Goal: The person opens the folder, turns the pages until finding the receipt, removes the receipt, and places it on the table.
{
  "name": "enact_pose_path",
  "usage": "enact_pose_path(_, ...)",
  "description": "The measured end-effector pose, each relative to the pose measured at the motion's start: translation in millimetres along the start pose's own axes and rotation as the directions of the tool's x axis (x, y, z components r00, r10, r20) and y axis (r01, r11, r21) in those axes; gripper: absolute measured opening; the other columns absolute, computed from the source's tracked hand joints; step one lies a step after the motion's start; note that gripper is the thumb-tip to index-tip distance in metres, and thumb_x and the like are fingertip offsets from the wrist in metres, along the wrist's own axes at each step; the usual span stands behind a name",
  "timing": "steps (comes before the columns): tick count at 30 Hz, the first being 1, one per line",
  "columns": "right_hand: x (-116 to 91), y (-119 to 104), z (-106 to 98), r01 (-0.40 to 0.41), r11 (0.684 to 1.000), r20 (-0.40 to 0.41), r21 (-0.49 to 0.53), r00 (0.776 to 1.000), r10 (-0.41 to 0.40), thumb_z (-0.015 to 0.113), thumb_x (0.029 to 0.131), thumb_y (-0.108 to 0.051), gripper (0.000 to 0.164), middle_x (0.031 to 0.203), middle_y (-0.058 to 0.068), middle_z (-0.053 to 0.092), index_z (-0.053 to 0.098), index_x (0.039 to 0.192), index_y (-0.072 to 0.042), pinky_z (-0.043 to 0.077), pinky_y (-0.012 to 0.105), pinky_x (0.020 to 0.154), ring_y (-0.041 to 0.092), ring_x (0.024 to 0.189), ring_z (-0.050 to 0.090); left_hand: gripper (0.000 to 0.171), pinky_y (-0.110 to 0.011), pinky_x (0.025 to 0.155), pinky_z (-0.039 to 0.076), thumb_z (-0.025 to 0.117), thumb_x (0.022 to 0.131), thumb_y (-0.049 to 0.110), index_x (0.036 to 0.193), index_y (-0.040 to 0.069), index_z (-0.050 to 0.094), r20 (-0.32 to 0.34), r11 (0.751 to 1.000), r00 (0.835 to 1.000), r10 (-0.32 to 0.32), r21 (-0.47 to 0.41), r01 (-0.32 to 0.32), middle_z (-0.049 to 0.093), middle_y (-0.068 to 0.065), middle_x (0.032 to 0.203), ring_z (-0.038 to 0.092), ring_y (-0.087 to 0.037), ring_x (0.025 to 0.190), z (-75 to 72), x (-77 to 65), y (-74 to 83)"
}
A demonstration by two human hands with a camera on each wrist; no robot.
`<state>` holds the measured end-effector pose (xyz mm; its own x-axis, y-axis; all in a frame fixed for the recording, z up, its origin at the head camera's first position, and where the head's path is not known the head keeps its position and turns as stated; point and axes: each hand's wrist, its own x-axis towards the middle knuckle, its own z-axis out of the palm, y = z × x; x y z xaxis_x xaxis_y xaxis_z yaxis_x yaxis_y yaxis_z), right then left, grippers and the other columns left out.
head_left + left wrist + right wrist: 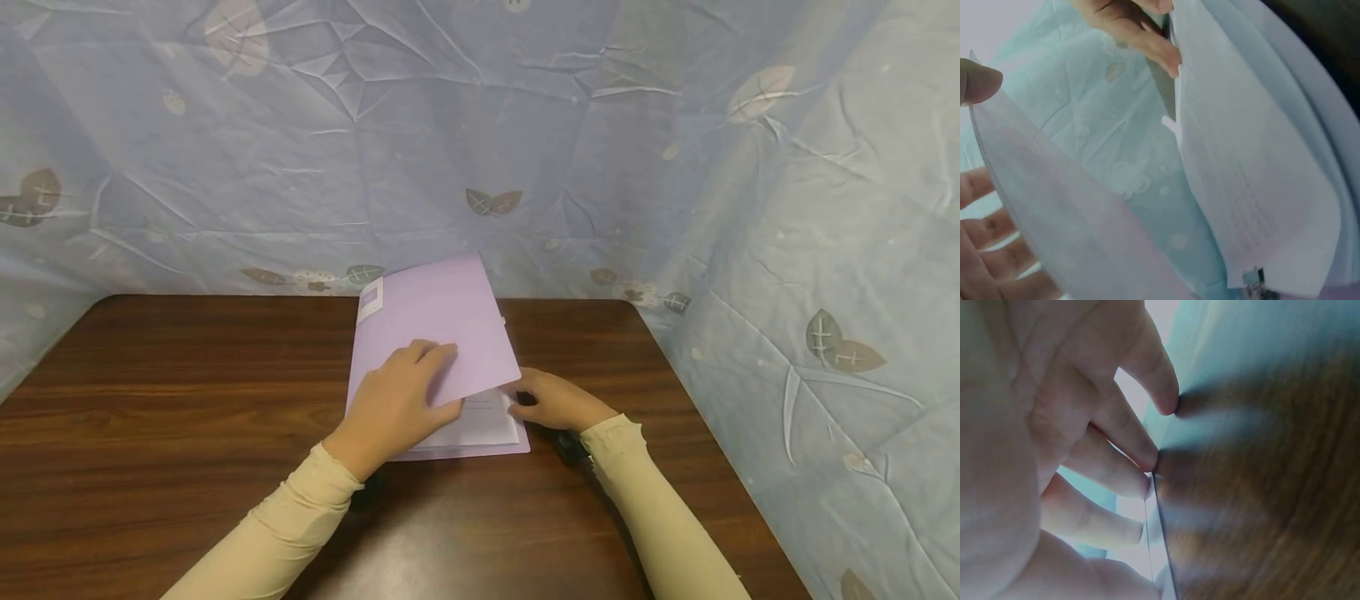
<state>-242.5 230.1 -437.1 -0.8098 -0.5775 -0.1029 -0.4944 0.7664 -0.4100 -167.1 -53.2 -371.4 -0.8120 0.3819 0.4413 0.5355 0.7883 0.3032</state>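
Folder cover (pixel 442 325) pinched up by left hand (pixel 393 408); right hand (pixel 558 402) fingers its edge.

We see a dark brown wooden bench (pixel 187 392) filling the lower half of the head view, its grain running left to right and its far corners rounded. A faint sheen shows on the wood near the bottom centre of the frame. At the back and right edges it meets a pale blue sheet printed with leaves (the sheet hangs behind and beside, not on the wood). Directly on the bench, just right of centre, lies a lilac folder (pixel 442 333), its back cover flat on the wood and its front cover lifted. In the right wrist view the blurred wood grain fills the right side of the frame.
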Motion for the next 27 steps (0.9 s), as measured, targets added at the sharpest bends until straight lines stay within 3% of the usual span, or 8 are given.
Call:
enact_pose_path(6,-2.7,-2.2,-2.6,-0.007,1.000,0.033,-0.008,0.999,0.008,0.069,0.100,-0.023,0.050,0.157,0.011,0.050,0.059,0.146,-0.009,0.038,0.051,0.117,0.032,0.145,0.046,0.043,-0.045,0.069,0.061,0.078,0.084,0.036,0.118,0.009,0.074,-0.080,0.998,0.996,0.049,0.053,-0.045,0.074,-0.007,0.109,0.073,-0.025,0.094,-10.1,-0.3,1.5)
enact_pose_path(12,-3.8,-3.9,-3.8,-0.005,1.000,0.032,-0.012,0.999,0.005,0.069,0.100,-0.022,0.050,0.163,0.008,0.041,0.058,0.147,-0.007,0.034,0.050,0.120,0.032,0.150,0.039,0.042,-0.043,0.073,0.061,0.078,0.083,0.034,0.116,0.009,0.075,-0.106,0.999,0.994,0.022,0.026,-0.019,0.074,-0.007,0.109,0.074,-0.025,0.096,-20.2,-0.6,-0.2)
enact_pose_path(21,-3.7,-0.9,-2.2,0.008,1.000,0.037,-0.008,0.999,-0.007,0.068,0.101,-0.023,0.052,0.164,0.007,0.040,0.055,0.149,-0.008,0.031,0.049,0.122,0.030,0.152,0.035,0.048,-0.050,0.082,0.056,0.073,0.084,0.030,0.129,0.013,0.070,0.018,0.987,0.993,-0.121,-0.103,0.122,0.071,-0.005,0.121,0.069,-0.024,0.098,-44.2,-0.4,-7.6)
enact_pose_path(27,-3.7,0.0,-1.1,-0.015,1.000,0.039,-0.005,0.999,0.015,0.068,0.101,-0.024,0.052,0.165,0.005,0.039,0.055,0.149,-0.010,0.031,0.050,0.122,0.029,0.153,0.034,0.055,-0.048,0.087,0.054,0.071,0.083,0.024,0.136,0.014,0.064,0.079,0.969,0.984,-0.160,-0.176,0.171,0.067,-0.005,0.125,0.066,-0.023,0.105,-56.0,-0.8,-12.4)
